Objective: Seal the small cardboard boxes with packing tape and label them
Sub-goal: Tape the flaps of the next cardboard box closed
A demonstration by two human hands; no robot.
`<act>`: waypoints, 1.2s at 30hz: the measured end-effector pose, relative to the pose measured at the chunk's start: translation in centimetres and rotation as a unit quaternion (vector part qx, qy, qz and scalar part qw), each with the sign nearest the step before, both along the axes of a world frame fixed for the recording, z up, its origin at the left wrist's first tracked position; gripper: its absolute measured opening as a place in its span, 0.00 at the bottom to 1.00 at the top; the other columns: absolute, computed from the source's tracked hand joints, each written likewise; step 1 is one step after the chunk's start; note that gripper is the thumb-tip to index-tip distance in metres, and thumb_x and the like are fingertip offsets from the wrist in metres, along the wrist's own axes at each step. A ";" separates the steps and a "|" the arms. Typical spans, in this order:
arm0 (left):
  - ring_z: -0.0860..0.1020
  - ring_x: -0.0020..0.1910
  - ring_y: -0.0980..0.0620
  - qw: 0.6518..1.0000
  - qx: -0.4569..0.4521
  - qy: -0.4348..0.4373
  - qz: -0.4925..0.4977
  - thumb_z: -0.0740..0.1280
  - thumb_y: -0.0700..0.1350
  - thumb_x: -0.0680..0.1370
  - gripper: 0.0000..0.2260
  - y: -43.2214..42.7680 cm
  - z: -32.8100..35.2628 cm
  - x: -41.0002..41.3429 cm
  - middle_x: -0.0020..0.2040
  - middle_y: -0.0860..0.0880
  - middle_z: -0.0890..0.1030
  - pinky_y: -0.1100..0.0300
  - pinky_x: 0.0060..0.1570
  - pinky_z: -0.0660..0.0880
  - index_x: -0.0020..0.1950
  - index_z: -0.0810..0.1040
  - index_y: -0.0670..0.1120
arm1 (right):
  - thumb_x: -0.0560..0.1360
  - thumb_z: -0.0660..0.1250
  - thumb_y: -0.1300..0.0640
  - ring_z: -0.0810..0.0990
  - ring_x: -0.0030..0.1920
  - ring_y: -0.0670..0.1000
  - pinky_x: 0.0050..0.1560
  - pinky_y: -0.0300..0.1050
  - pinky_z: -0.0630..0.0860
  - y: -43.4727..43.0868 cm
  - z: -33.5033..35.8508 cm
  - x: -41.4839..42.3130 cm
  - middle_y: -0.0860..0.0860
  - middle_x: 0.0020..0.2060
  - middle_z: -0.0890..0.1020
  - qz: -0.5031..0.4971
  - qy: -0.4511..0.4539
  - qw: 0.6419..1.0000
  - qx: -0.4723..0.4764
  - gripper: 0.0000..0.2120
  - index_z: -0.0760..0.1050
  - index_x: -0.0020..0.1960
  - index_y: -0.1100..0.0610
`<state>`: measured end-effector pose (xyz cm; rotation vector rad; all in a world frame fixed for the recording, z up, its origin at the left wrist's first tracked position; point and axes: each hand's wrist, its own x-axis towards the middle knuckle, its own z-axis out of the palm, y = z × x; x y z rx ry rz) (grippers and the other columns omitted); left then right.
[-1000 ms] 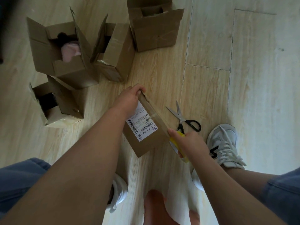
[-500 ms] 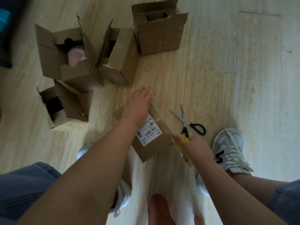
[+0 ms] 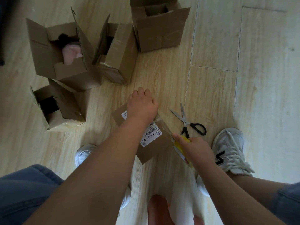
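A small closed cardboard box (image 3: 155, 149) with a white barcode label (image 3: 151, 135) lies on the wooden floor between my feet. My left hand (image 3: 141, 106) presses down on its far end, and the fingers point away from me. My right hand (image 3: 194, 150) grips a yellow tape roll (image 3: 182, 144) at the box's near right edge. A strip of clear tape (image 3: 164, 125) runs along the box's right edge from the roll towards my left hand.
Black-handled scissors (image 3: 186, 122) lie open on the floor right of the box. Several open boxes stand at the back left: one with a pink item (image 3: 65, 65), one on its side (image 3: 120, 54), one behind (image 3: 160, 30), one lower left (image 3: 65, 109). My shoes (image 3: 228, 148) flank the box.
My left hand let go of the box's far corner and now lies flat on its top. The box has settled flatter on the floor. My right hand kept hold of the tape roll.
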<state>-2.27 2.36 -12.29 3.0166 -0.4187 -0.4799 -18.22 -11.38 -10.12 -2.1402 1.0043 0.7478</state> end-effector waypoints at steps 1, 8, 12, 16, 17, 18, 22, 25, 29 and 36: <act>0.71 0.58 0.44 1.000 0.012 0.011 0.007 0.54 0.47 0.80 0.17 -0.2 0.1 0.2 0.61 0.42 0.73 0.51 0.59 0.67 0.64 0.71 0.40 | 0.72 0.60 0.25 0.76 0.24 0.47 0.32 0.41 0.72 0.0 0.0 0.0 0.48 0.22 0.75 0.001 0.001 1.000 0.000 0.34 0.75 0.33 0.58; 0.77 0.57 0.42 0.987 -0.077 0.096 0.101 0.59 0.50 0.81 0.22 0.1 1.0 2.1 0.60 0.43 0.79 0.53 0.51 0.72 0.73 0.67 0.44 | 0.72 0.60 0.25 0.79 0.28 0.48 0.35 0.43 0.73 -0.2 -0.1 -0.2 0.50 0.26 0.78 0.001 -0.003 1.000 0.001 0.35 0.78 0.37 0.59; 0.79 0.48 0.46 0.970 -0.119 0.114 0.179 0.61 0.53 0.80 0.12 1.0 1.4 2.7 0.47 0.48 0.80 0.57 0.44 0.73 0.52 0.79 0.47 | 0.70 0.59 0.24 0.82 0.32 0.51 0.40 0.46 0.78 -0.2 -0.5 -0.2 0.54 0.31 0.82 -0.002 -0.004 1.000 -0.005 0.37 0.79 0.38 0.59; 0.77 0.37 0.47 0.967 -0.102 0.117 0.202 0.62 0.51 0.78 0.12 1.7 0.8 2.7 0.34 0.49 0.76 0.60 0.31 0.64 0.42 0.79 0.44 | 0.68 0.59 0.21 0.84 0.32 0.53 0.44 0.54 0.84 -0.3 -1.1 -0.1 0.55 0.31 0.84 -0.004 -0.001 1.000 -0.011 0.39 0.79 0.37 0.58; 0.76 0.36 0.47 0.970 -0.093 0.100 0.203 0.62 0.51 0.78 0.12 1.7 0.5 2.5 0.33 0.49 0.75 0.60 0.31 0.64 0.43 0.80 0.44 | 0.67 0.58 0.21 0.84 0.32 0.53 0.44 0.55 0.84 -0.3 -1.1 -0.1 0.55 0.31 0.84 -0.003 0.002 1.000 -0.010 0.39 0.78 0.36 0.58; 0.76 0.36 0.47 0.972 -0.086 0.080 0.202 0.62 0.50 0.79 0.13 1.7 0.4 2.3 0.33 0.50 0.75 0.60 0.31 0.64 0.43 0.80 0.44 | 0.67 0.58 0.21 0.84 0.32 0.53 0.44 0.55 0.84 -0.2 -1.0 0.0 0.55 0.31 0.83 -0.001 0.004 1.000 -0.009 0.38 0.78 0.35 0.58; 0.77 0.40 0.45 0.973 -0.080 0.059 0.208 0.59 0.50 0.80 0.14 1.3 -0.1 2.3 0.37 0.47 0.78 0.57 0.38 0.69 0.47 0.81 0.44 | 0.68 0.59 0.21 0.85 0.33 0.54 0.43 0.52 0.83 -0.4 -1.0 0.4 0.56 0.33 0.84 0.009 0.008 1.000 -0.012 0.38 0.77 0.35 0.58; 0.78 0.54 0.41 0.973 -0.073 0.084 0.204 0.54 0.55 0.83 0.20 1.0 0.1 2.0 0.55 0.42 0.81 0.50 0.53 0.72 0.60 0.78 0.44 | 0.68 0.59 0.22 0.84 0.33 0.54 0.43 0.51 0.82 -0.5 -0.8 0.5 0.56 0.33 0.84 0.013 0.012 1.000 -0.011 0.39 0.78 0.37 0.60; 0.68 0.68 0.43 0.993 -0.108 -0.018 0.054 0.56 0.52 0.84 0.19 1.0 1.5 -0.7 0.70 0.43 0.71 0.49 0.66 0.66 0.71 0.70 0.44 | 0.69 0.60 0.23 0.85 0.35 0.55 0.41 0.49 0.81 -0.3 -0.5 0.4 0.57 0.33 0.84 0.006 0.012 1.000 0.005 0.36 0.75 0.35 0.58; 0.70 0.66 0.47 0.978 -0.187 -0.030 -0.088 0.61 0.45 0.83 0.12 2.4 0.5 -4.8 0.58 0.46 0.79 0.59 0.66 0.60 0.57 0.82 0.42 | 0.72 0.62 0.26 0.74 0.29 0.51 0.34 0.45 0.69 -0.5 0.4 1.4 0.52 0.26 0.72 0.035 0.011 0.999 0.006 0.34 0.69 0.32 0.58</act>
